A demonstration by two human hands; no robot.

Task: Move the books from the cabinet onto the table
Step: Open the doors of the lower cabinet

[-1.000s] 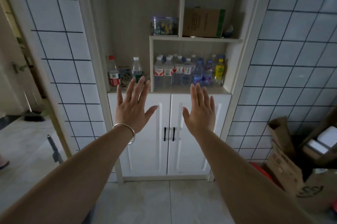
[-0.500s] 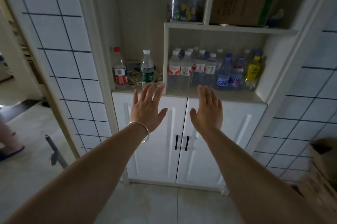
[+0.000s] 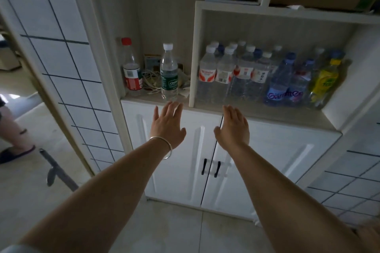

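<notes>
Approach step, nothing grasped. Left hand [image 3: 167,127] and right hand [image 3: 233,129] reach toward the cabinet [image 3: 267,156], fingers straight and loosely spread. No books visible; presumably behind the closed doors. Next move: pull the black handles [image 3: 210,168].
</notes>
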